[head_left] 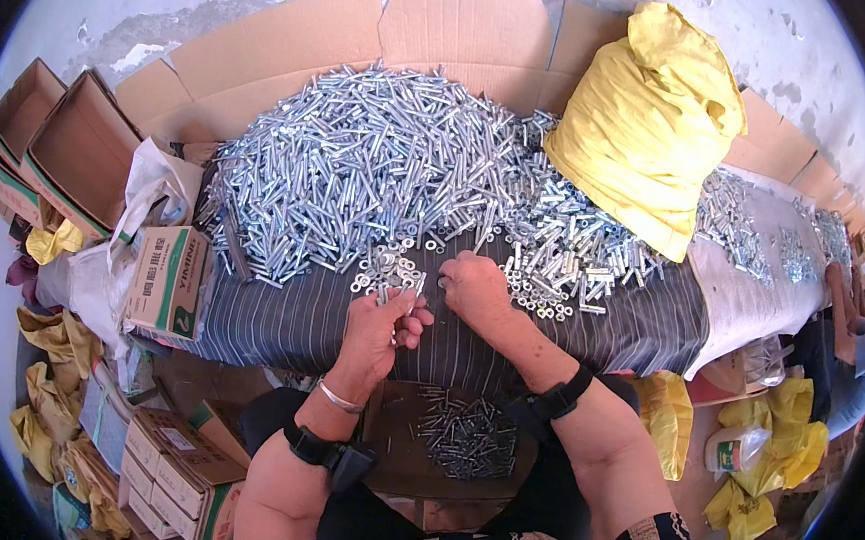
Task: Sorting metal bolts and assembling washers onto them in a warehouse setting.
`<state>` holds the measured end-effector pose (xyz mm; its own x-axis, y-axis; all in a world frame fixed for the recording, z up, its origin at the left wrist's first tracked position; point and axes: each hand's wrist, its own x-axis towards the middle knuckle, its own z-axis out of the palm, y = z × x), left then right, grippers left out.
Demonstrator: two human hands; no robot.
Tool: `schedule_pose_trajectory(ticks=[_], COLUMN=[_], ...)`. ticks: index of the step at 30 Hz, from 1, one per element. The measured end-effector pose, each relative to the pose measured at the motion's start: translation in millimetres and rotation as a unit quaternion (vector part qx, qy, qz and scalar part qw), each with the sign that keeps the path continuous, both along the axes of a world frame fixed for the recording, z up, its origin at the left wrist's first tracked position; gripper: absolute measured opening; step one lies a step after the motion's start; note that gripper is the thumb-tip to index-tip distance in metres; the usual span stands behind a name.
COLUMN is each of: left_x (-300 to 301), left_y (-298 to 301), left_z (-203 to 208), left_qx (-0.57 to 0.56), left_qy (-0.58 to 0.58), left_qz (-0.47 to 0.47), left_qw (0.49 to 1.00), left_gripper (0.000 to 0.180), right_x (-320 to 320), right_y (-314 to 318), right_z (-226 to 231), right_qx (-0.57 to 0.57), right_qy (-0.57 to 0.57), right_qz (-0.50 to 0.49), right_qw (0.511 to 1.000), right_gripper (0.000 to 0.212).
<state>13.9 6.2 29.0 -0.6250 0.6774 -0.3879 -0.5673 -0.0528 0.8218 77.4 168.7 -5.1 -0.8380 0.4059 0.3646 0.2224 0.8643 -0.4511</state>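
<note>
The bolt pile (360, 165) rests on striped cloth (299, 316); upright cardboard (464, 31) behind it presumably prevents spillage. The left hand (384, 322) grasps a few bolts (420, 283), tips projecting, probably for access by the other hand. Loose washers (393, 267) lie just beyond, seemingly for short reach. The right hand (476, 287) has curled fingers; whether they grip anything cannot be told.

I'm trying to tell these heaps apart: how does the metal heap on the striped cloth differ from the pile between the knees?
The upper heap is much bigger than the lower pile. The upper heap looks bright silver; the lower pile looks darker. The upper heap lies on striped cloth, the lower pile on a brown surface. Both are jumbles of slender pieces.
</note>
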Motion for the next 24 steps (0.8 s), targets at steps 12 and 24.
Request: schedule_pose_trajectory(ticks=[12, 24], left_x=[2, 7], left_y=[1, 4], left_z=[-7, -7], left_qx=[-0.003, -0.015], left_qy=[-0.002, 0.080], left_qz=[-0.010, 0.006], left_qw=[1.000, 0.997], left_gripper=[0.016, 0.016], right_x=[14, 14], right_y=[-2, -15], right_z=[40, 18], right_qx=[-0.469, -0.252], right_qy=[0.030, 0.179], right_qz=[0.007, 0.122], right_qw=[0.883, 0.943], right_gripper=[0.010, 0.008])
